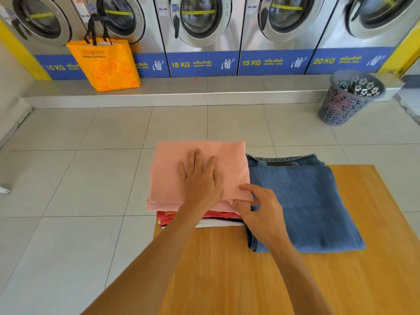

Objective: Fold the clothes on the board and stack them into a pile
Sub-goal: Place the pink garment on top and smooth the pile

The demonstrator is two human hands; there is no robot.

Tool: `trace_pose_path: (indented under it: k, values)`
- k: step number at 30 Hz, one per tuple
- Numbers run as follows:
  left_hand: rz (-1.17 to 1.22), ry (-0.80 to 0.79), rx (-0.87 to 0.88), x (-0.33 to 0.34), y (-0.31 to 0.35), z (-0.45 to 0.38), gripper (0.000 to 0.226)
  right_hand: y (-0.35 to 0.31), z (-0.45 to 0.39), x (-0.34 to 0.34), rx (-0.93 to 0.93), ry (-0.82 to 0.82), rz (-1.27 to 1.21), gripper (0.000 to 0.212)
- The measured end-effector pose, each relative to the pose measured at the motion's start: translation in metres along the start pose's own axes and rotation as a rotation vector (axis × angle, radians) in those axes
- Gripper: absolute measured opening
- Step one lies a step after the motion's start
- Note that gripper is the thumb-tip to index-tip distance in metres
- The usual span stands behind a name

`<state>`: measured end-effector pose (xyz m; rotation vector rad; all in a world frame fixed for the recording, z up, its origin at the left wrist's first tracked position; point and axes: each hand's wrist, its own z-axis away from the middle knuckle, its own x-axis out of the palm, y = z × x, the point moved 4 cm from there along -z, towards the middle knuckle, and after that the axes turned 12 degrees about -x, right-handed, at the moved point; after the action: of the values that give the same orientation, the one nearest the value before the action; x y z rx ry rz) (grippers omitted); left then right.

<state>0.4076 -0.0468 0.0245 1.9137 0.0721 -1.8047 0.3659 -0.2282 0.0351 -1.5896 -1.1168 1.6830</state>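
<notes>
- The pile [197, 214] sits at the board's [227, 269] far left corner, and its pink top piece [172, 173] overhangs the left and far edges; lean on it and the stack could tip to the floor.
- Your left hand [201, 178] lies open and flat on the pink piece; a sideways push would skew the layers beneath.
- Your right hand [259, 212] pinches the pink piece's near right corner; a tug there could undo the fold.
- The folded jeans [302, 205] touch the pile's right side and poke past the far edge; lifting them carelessly may drag the pile.
</notes>
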Motion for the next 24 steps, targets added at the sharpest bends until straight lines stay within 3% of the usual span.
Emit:
trace_pose_path:
  k: [4,8,17,24]
  values:
    - [-0.031,-0.004,-0.011,0.002,-0.004,-0.003,0.053,-0.002,-0.003,0.004,-0.049,-0.039,-0.047,0.043]
    - [-0.059,-0.027,-0.019,0.002,-0.003,-0.003,0.054,-0.002,-0.004,0.006,-0.054,0.079,0.017,0.025]
    - [-0.046,-0.044,0.014,-0.003,-0.01,0.0,0.06,-0.004,-0.016,0.021,-0.014,0.229,0.24,0.028]
    - [-0.084,-0.034,0.035,-0.004,-0.013,0.0,0.061,0.014,0.009,0.007,0.002,0.189,0.008,0.019]
